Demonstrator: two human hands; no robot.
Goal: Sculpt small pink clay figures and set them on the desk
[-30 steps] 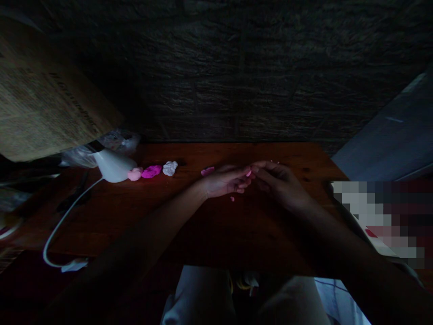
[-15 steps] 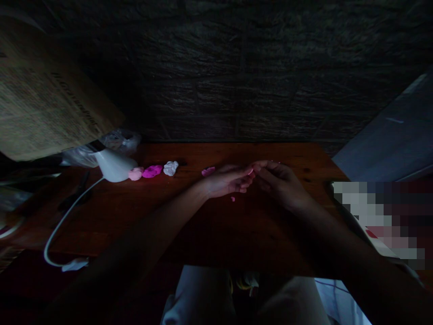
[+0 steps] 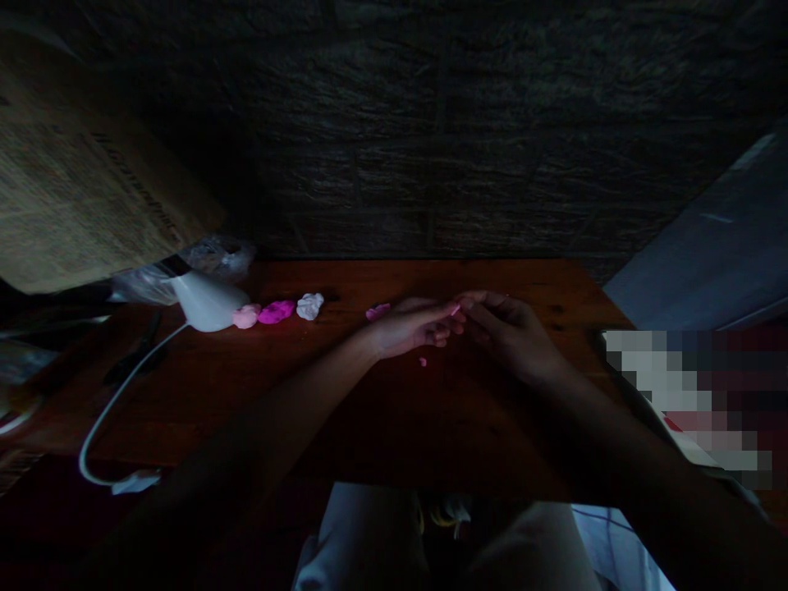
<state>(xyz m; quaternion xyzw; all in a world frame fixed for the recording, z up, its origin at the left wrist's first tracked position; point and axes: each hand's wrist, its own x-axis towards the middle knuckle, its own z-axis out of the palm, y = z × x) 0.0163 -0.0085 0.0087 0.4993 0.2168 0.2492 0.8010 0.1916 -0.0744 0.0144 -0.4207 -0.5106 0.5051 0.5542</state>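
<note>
Above the middle of the wooden table (image 3: 369, 410), my left hand (image 3: 411, 327) is closed, its thumb and fingertips pinching a small piece of pink modelling clay (image 3: 455, 310). My right hand (image 3: 514, 335) meets it from the right, thumb and forefinger pressed together at the same piece. The fingers partly hide the clay. Behind my left wrist lies a flattish pink clay piece (image 3: 377, 312), and a tiny pink crumb (image 3: 423, 362) sits in front of my left hand. Farther left, a pale pink lump (image 3: 246, 316), a magenta lump (image 3: 277, 312) and a white lump (image 3: 309, 306) form a row.
A white cone-shaped object (image 3: 209, 302) with a white cable (image 3: 102, 419) stands at the left, beside clear plastic wrapping (image 3: 225, 254) and a printed brown paper bag (image 3: 92, 180). Dark scissors-like handles (image 3: 135, 357) lie near the cable. A stone-textured wall (image 3: 394, 164) rises behind.
Both hands stay nearly in place at the pink clay, with only slight finger movement. The lumps on the table have not moved.
</note>
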